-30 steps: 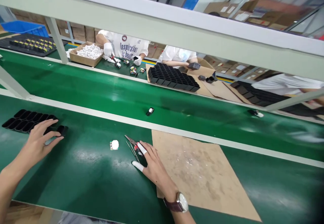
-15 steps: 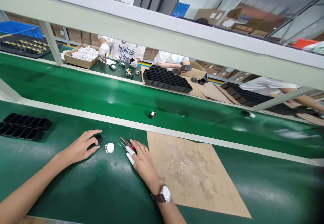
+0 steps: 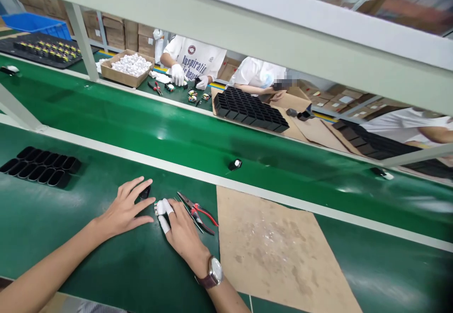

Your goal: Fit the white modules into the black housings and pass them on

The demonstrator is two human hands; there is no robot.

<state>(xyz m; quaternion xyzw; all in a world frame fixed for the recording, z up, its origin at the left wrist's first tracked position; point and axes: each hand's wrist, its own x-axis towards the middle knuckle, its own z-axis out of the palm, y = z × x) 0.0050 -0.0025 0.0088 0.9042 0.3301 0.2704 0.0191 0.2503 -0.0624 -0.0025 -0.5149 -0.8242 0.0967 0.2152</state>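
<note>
My left hand lies flat on the green bench with its fingers spread, and its fingertips rest on a small black cap. My right hand wears white finger cots on thumb and forefinger and a wristwatch. Its fingers are stretched out, and the forefinger tip touches a small white part lying between the two hands. Red-handled pliers and thin tweezers lie just right of the right hand, untouched.
A black cell tray sits at the left. A cardboard sheet covers the bench to the right. Small black pieces ride the green conveyor behind the white rail. Across it, people work beside a box of white parts and black trays.
My left hand came from the black tray to the middle, bringing the black cap. My right hand let go of the pliers and shifted left onto the white part.
</note>
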